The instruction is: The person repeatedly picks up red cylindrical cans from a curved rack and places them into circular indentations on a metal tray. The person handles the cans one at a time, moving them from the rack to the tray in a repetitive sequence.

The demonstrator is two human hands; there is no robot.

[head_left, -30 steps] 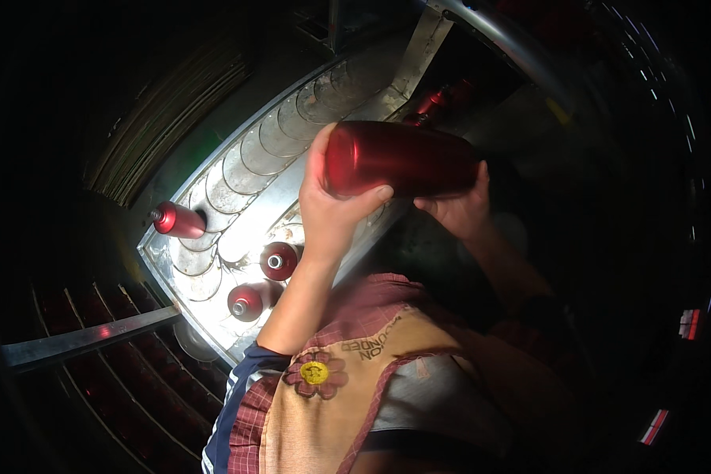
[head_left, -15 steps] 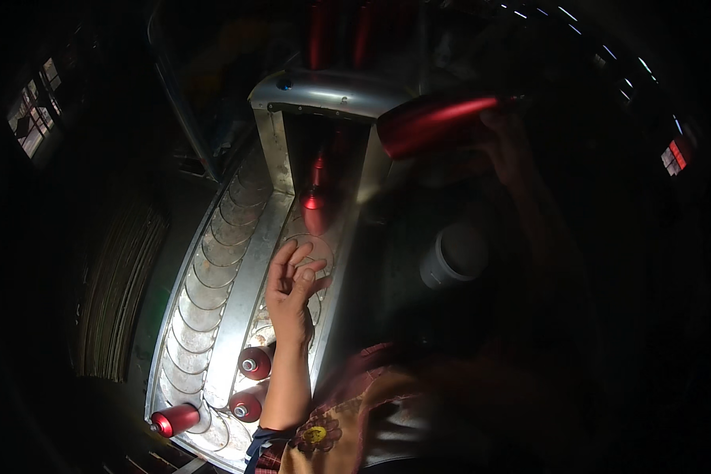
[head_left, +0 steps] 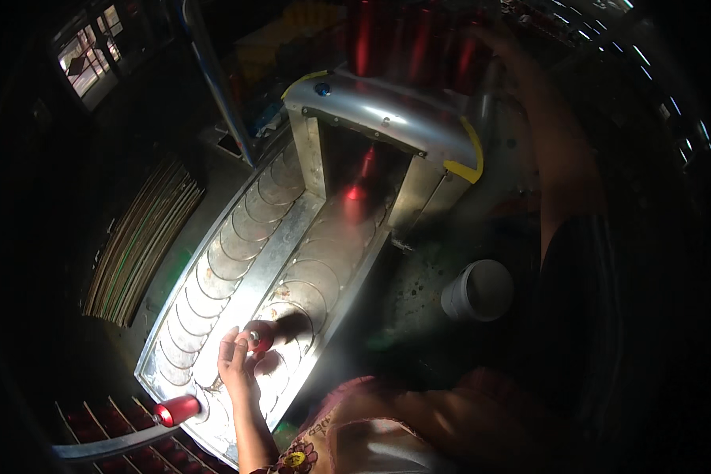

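My left hand (head_left: 237, 359) is over the near part of the slatted conveyor (head_left: 308, 272), its fingers closed at the neck of a red metal bottle (head_left: 262, 338). Another patch of red shows just below that bottle, partly hidden by the hand. At the far right, my right hand (head_left: 488, 35) is in dim light at the upper part of a red bottle (head_left: 470, 67). This bottle is upright behind the metal hood, beside two similar red bottles (head_left: 423, 47). Under the hood, a red bottle (head_left: 355, 204) stands on the conveyor with more red behind it.
One red bottle (head_left: 177, 411) appears tilted at the conveyor's near left corner. The silver hood (head_left: 383, 110) spans the right lane. A white bucket (head_left: 478, 291) is right of the conveyor; stacked flat sheets (head_left: 142, 245) are at left. A metal post (head_left: 213, 79) rises behind.
My right hand has moved up and away with the tilted bottle, which is now upright beside the others. My left hand has come down and nearer, onto a bottle. The view has shifted.
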